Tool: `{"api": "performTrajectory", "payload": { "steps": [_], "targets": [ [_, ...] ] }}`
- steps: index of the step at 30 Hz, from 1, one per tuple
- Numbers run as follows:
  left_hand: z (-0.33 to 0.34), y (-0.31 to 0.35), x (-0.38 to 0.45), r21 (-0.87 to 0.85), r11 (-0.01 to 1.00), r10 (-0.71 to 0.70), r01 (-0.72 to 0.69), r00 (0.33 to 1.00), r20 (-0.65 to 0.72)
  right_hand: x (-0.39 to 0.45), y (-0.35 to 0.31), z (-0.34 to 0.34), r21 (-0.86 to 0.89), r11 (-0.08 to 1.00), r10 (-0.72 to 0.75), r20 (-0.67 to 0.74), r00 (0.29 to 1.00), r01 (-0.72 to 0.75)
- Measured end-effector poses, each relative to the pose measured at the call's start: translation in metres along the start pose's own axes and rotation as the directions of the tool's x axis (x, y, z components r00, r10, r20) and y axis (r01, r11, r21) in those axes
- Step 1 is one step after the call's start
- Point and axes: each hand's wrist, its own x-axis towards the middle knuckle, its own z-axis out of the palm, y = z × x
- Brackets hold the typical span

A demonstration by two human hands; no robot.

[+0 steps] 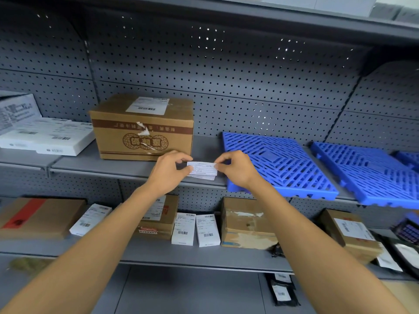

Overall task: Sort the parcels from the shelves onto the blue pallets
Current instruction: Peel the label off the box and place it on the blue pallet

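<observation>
Middle shelf (140,168): flat boxes (45,137) far left, carton (142,128) right of them, two pallets (278,162) side by side at right. Label slip (201,170) held before the shelf edge, between carton and pallets. Lower shelf (181,254): row of parcels (247,223) beneath.

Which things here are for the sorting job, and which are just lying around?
For the job: brown box, blue pallets, parcels on the lower shelf, left hand, right hand.

Maybe not: paper slip both hands pinch, dark pouch at the bottom.
</observation>
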Motion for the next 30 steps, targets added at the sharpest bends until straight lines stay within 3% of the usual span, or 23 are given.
{"api": "performTrajectory", "payload": {
  "steps": [8, 17, 25, 30],
  "targets": [
    [-0.005, 0.015, 0.007, -0.201, 0.979, -0.045, 0.039, 0.999, -0.026, -0.005, 0.003, -0.016, 0.198, 0.980, -0.010, -0.032, 0.999, 0.016],
    [0.018, 0.057, 0.016, -0.372, 0.928, 0.008, -0.001, 1.000, 0.017, -0.029, 0.015, -0.054, 0.285, 0.959, 0.055, -0.194, 0.979, 0.002],
    [0.065, 0.099, 0.019, -0.365, 0.930, 0.089, -0.052, 0.993, 0.084, -0.060, 0.056, -0.093, 0.262, 0.963, 0.136, -0.300, 0.944, -0.056],
    [0.091, 0.123, 0.026, -0.359, 0.933, 0.038, 0.007, 0.992, 0.117, -0.069, 0.083, -0.113, 0.214, 0.975, 0.133, -0.315, 0.940, -0.066]
  ]
}}
